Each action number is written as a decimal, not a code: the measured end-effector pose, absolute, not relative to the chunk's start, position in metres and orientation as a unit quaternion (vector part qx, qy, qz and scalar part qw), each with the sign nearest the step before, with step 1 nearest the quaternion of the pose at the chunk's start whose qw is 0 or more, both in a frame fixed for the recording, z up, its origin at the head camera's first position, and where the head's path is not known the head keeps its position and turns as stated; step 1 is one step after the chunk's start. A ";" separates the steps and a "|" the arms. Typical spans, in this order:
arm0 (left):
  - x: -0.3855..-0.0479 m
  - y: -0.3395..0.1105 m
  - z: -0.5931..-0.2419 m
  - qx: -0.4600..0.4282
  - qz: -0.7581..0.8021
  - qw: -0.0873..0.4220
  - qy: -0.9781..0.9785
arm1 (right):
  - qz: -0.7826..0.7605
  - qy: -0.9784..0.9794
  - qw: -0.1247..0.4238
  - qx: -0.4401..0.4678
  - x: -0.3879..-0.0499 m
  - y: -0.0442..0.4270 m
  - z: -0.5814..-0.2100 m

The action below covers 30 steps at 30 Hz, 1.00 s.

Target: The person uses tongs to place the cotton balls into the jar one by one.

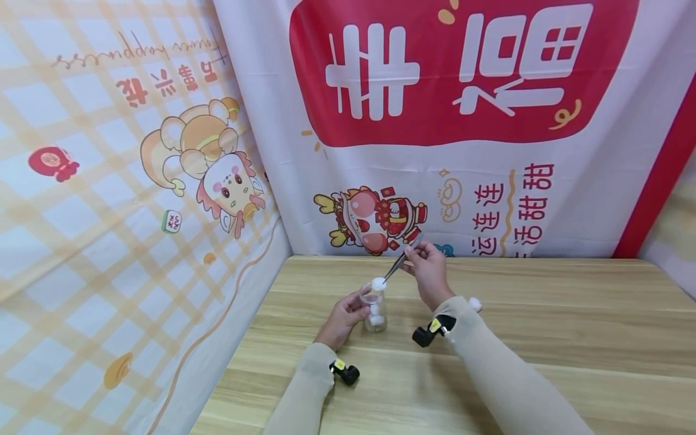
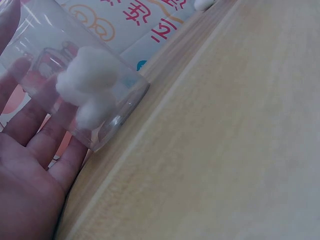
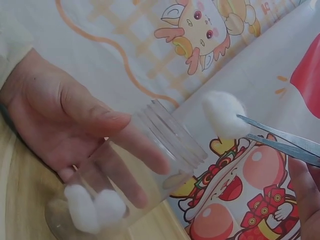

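My left hand (image 1: 342, 319) holds a clear, wide-mouthed jar (image 1: 379, 326) upright on the wooden table, thumb and fingers around its side. Inside the jar, white cotton balls (image 3: 95, 207) lie near the bottom. My right hand (image 1: 428, 273) pinches metal tweezers (image 1: 396, 266) between thumb and fingers. The tweezers' tips grip another cotton ball (image 3: 224, 115), held just above the jar's open mouth, apart from the rim in the right wrist view. The left wrist view shows the left palm and fingers (image 2: 40, 135) behind the jar wall.
More white cotton (image 1: 475, 304) lies on the table (image 1: 544, 338) beyond the right wrist, partly hidden by the sleeve. A printed cloth (image 1: 489, 157) hangs along the table's back edge. Another patterned cloth (image 1: 109, 241) stands at the left. Small black cameras sit on both wrists.
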<state>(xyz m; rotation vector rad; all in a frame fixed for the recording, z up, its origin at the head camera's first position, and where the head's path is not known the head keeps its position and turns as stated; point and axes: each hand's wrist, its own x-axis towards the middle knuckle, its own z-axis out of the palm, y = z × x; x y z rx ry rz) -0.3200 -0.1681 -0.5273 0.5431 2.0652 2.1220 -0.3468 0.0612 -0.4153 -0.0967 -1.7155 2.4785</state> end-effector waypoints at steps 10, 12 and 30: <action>-0.321 -0.168 -0.528 0.176 0.711 0.068 0.677 | 0.823 -0.565 0.050 -0.029 -0.344 0.053 -0.419; -0.321 -0.168 -0.529 0.175 0.712 0.065 0.677 | 0.823 -0.565 0.049 -0.027 -0.344 0.052 -0.420; -0.322 -0.168 -0.527 0.167 0.694 0.063 0.697 | 0.822 -0.566 0.064 -0.016 -0.347 0.042 -0.434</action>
